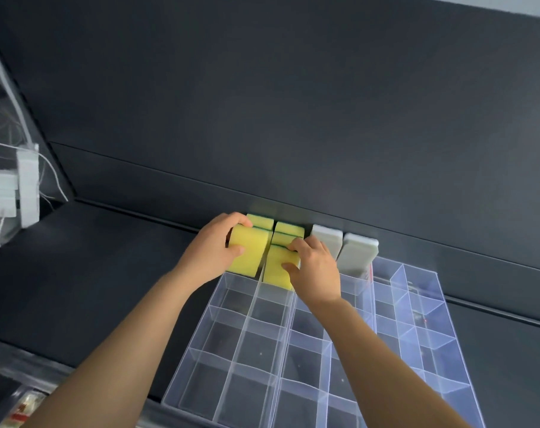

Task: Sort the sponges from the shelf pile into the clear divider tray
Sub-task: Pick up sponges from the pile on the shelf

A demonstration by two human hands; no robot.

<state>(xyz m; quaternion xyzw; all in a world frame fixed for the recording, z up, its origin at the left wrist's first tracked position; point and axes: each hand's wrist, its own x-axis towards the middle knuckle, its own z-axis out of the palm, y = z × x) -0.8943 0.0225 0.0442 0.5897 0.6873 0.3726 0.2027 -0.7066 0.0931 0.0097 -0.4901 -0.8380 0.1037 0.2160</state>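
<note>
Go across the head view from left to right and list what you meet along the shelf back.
white wired bracket → left yellow sponge → right yellow sponge → first white sponge → second white sponge. The left hand and right hand overlap the sponges they grip, so both are left out.

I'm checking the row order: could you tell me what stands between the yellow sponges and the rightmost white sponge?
In the head view, only a second white sponge stands there, upright.
</note>
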